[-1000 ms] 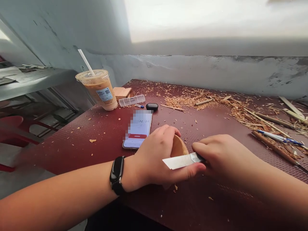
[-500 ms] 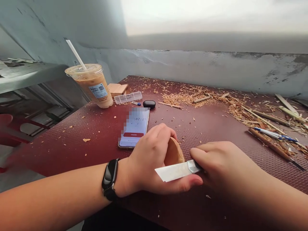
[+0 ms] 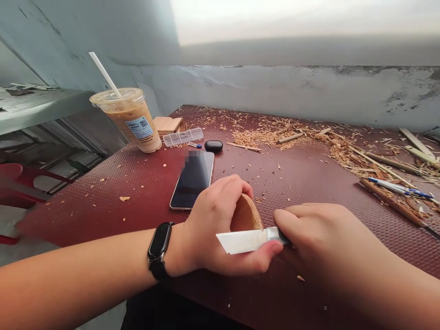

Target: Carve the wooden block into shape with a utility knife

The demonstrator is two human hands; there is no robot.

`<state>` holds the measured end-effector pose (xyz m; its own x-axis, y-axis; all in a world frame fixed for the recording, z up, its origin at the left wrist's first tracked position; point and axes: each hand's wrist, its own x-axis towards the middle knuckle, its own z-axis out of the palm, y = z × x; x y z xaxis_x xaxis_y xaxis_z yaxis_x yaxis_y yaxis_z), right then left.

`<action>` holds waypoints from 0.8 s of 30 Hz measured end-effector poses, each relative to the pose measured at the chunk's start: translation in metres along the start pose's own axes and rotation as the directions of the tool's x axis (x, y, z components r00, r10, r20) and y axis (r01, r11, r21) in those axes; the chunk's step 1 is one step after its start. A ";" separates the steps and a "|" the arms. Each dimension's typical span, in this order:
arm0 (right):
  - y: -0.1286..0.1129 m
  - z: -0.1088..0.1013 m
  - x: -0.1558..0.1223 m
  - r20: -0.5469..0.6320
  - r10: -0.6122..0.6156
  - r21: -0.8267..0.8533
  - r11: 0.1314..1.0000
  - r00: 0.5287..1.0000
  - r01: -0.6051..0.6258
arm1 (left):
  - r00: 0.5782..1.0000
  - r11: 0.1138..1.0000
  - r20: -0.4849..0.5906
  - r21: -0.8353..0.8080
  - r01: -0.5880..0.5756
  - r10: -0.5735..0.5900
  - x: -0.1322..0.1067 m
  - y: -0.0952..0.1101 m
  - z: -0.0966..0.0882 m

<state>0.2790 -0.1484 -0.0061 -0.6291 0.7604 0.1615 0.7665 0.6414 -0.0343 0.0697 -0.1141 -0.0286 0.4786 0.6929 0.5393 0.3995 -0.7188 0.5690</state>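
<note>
My left hand, with a black band on its wrist, is closed around a hollowed piece of wood that looks like a small cup or bowl. Its curved rim and inner wall show; the rest is hidden by my fingers. My right hand grips the dark handle of a knife. The wide, slant-tipped blade points left across the near rim of the wood. My left thumb lies just under the blade, near the metal collar. Whether the edge touches the wood, I cannot tell.
A phone with a dark screen lies beyond my left hand. Behind it are a black earbud case, a clear plastic box and an iced drink. Wood shavings, a pen and a brown-handled tool lie right.
The knife blade has shifted slightly left along the wood's rim, and my left thumb has moved a little with it. The phone screen has gone from lit to dark.
</note>
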 end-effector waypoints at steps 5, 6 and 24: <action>-0.004 0.003 -0.002 -0.082 0.026 -0.128 0.991 0.996 -0.036 | 0.999 0.999 0.013 -0.041 0.030 -0.030 0.000 -0.001 -0.002; -0.005 0.003 -0.002 -0.084 0.052 -0.140 0.988 0.995 -0.064 | 0.999 0.996 0.019 -0.073 0.048 -0.047 -0.001 -0.001 -0.002; 0.005 -0.010 0.014 0.212 -0.064 0.094 0.995 0.975 0.045 | 0.996 1.000 0.090 -0.029 -0.010 0.013 -0.001 -0.004 -0.001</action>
<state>0.2751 -0.1356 0.0057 -0.6901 0.7221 -0.0494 0.7218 0.6816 -0.1200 0.0670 -0.1117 -0.0305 0.5519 0.6758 0.4886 0.3719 -0.7239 0.5811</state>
